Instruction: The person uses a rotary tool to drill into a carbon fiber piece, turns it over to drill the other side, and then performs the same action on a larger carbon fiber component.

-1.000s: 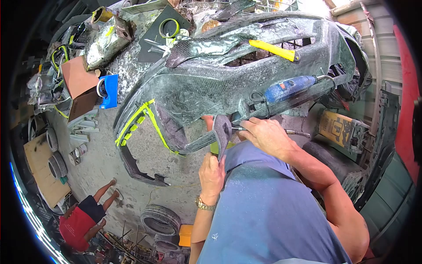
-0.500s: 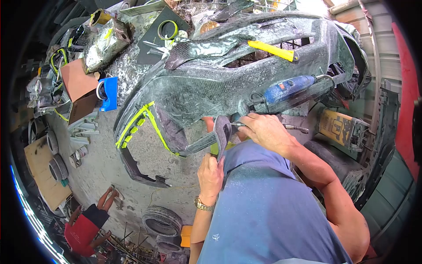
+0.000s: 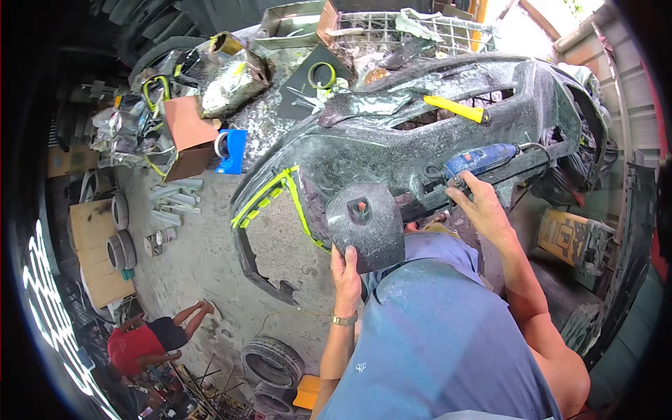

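My left hand grips the lower edge of a dark, dusty curved panel, thumb on its face. The panel has a squarish recess with a small opening and stands facing me in front of the bumper. My right hand has its thumb and fingertips pinched at the dark rear end of a blue rotary tool, which lies on the bumper. A large grey-black car bumper, coated in dust, stretches across behind both hands. Yellow-green tape lines its left opening. A yellow utility knife rests on top.
Behind the bumper lie a roll of tape, scissors, a blue tape dispenser and a cardboard box. Tyres sit on the floor at lower left. Another person in a red shirt is farther off at left.
The panel has turned from edge-on to face me. My right hand has left the slim handpiece near the panel and moved up and right to the rotary tool. The view has shifted.
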Demonstrator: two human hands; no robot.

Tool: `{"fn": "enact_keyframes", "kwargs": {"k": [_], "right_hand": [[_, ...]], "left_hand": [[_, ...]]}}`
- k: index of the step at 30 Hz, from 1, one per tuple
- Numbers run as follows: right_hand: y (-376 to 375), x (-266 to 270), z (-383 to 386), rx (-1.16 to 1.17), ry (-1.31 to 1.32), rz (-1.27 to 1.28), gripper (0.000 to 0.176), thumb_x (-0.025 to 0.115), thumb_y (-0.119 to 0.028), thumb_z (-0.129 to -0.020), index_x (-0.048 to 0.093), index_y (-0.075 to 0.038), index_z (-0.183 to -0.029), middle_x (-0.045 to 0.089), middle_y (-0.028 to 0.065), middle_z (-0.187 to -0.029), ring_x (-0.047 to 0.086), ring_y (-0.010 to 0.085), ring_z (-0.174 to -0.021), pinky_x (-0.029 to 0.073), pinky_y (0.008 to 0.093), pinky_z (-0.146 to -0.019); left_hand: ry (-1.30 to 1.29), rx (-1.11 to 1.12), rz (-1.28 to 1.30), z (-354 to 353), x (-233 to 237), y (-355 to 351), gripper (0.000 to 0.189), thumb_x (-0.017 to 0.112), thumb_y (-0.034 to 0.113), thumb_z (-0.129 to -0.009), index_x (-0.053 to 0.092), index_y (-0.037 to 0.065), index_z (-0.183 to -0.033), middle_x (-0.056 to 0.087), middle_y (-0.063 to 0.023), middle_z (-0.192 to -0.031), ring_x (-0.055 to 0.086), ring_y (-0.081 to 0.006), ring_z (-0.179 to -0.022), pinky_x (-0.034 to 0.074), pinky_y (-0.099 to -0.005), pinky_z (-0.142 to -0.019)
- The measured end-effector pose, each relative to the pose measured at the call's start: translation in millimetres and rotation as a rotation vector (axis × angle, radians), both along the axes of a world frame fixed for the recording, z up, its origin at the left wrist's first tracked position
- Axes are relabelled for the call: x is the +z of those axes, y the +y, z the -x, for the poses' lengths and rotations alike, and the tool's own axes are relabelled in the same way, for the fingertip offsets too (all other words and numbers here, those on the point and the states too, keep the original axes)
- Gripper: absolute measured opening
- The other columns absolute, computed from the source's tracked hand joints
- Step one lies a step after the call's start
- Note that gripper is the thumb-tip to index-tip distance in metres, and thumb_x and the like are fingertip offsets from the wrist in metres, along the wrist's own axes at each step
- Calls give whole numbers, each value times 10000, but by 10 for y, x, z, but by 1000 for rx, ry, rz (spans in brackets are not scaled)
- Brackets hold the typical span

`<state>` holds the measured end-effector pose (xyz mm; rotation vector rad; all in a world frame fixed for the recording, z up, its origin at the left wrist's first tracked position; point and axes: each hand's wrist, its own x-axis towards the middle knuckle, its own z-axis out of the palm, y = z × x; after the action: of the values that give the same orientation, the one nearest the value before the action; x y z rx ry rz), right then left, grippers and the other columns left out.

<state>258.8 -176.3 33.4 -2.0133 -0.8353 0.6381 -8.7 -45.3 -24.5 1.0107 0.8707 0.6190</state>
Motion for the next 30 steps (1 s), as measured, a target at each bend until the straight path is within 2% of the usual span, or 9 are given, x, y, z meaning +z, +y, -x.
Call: {"fn": "enact_keyframes", "kwargs": {"k": [5, 7, 11, 13, 19, 21, 25, 29, 30], "right_hand": [[43, 114, 180, 106, 121, 37, 220, 658, -167, -895, 583, 16, -990, 635, 204, -811, 638, 298, -737, 475, 374, -681], [105, 192, 270, 149, 336, 101, 242, 662, -181, -897, 602, 21, -1015, 649, 202, -834, 660, 256, -768, 487, 355, -698], [129, 16, 455, 311, 204, -19, 333, 680, -234, -895, 589, 46, -1050, 647, 206, -847, 651, 241, -808, 488, 362, -735], [137, 35, 443, 334, 249, 36, 365, 683, -256, -896, 576, 61, -1042, 633, 207, -831, 616, 230, -776, 481, 374, -739], [109, -192, 366, 263, 359, -66, 356, 683, -266, -901, 573, 55, -1008, 611, 127, -774, 577, 165, -734, 482, 345, -696], [124, -157, 322, 227, 578, -86, 318, 686, -262, -900, 591, 28, -990, 608, 52, -751, 562, 108, -670, 479, 294, -631], [102, -209, 285, 199, 624, -89, 268, 674, -234, -910, 615, 5, -1016, 602, 1, -727, 521, 57, -598, 458, 249, -572], [56, -217, 239, 52, 498, -95, 310, 673, -202, -907, 628, -3, -1141, 597, -13, -705, 493, 43, -566, 422, 229, -531], [38, -207, 217, 27, 500, -103, 321, 684, -215, -899, 630, -21, -1149, 604, -15, -715, 500, 36, -582, 422, 211, -553]], "left_hand": [[37, 282, 152, 24, -187, -28, 456, 467, 241, -1022, 419, -50, -1371, 489, -97, -1364, 457, -169, -1249, 333, -341, -1090], [29, 313, 134, -15, -226, -70, 470, 437, 227, -1021, 397, -79, -1376, 478, -108, -1383, 451, -164, -1257, 319, -336, -1100], [-58, 272, 150, -103, -97, -157, 459, 406, 199, -989, 413, -48, -1377, 509, -99, -1350, 464, -171, -1253, 312, -343, -1103], [-161, -26, 33, -137, 13, -181, 453, 465, 132, -946, 419, -6, -1375, 532, -85, -1313, 502, -173, -1211, 346, -329, -1075], [-144, -116, 50, -265, 302, -313, 565, 586, -31, -847, 391, 5, -1376, 536, -60, -1270, 498, -142, -1176, 367, -302, -1038], [-183, -132, 72, -258, 322, -328, 507, 606, -4, -870, 439, 2, -1349, 558, -47, -1247, 517, -130, -1147, 381, -296, -1024], [-169, -169, 42, -297, 328, -334, 374, 628, 49, -912, 542, -11, -1271, 593, -37, -1206, 542, -119, -1095, 407, -275, -988], [-10, -179, -191, -328, 279, -317, 412, 618, 39, -916, 530, -11, -1315, 591, -51, -1249, 546, -137, -1123, 419, -277, -977], [87, -191, -437, -337, 279, -298, 398, 605, 59, -930, 538, 17, -1320, 589, -86, -1249, 553, -177, -1122, 402, -290, -993]]}}
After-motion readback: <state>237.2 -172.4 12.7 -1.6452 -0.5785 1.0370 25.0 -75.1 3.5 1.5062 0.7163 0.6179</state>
